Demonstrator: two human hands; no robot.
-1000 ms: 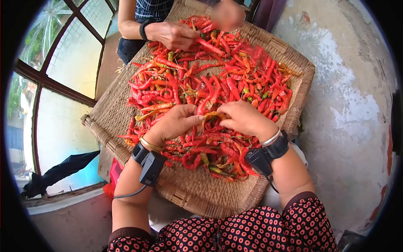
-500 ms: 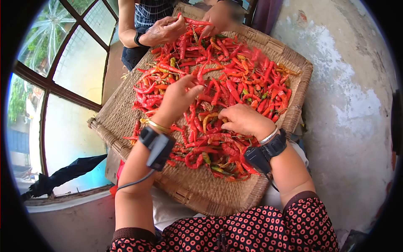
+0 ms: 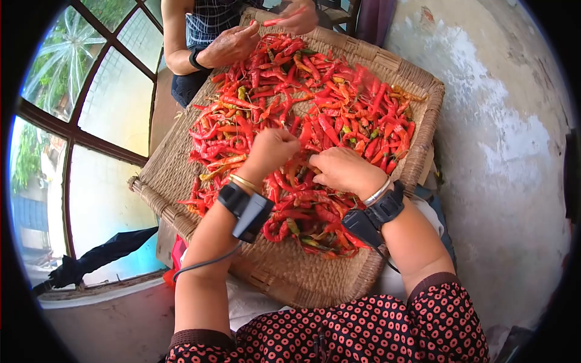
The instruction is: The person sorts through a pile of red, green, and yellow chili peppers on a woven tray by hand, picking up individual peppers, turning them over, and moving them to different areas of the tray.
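Observation:
Red chili peppers (image 3: 357,115), with some orange and green ones among them, lie in a heap on a large woven tray (image 3: 290,272). My left hand (image 3: 273,151) is over the middle of the heap, fingers curled closed around something I cannot make out. Just to its right, my right hand (image 3: 344,170) reaches down among the peppers with its fingers bent together. Its fingertips are partly hidden, and whatever they pinch is too small to name. The two hands are close but apart.
Across the tray, another person's hands (image 3: 233,47) hold a red pepper at the far edge. A barred window (image 3: 112,103) and a black folded umbrella (image 3: 100,257) are on the left. A worn plaster wall (image 3: 502,181) stands on the right.
My left hand has moved down and right, closer to my right hand, and its fingers have closed. My right hand has shifted slightly left. The other person's hands have moved.

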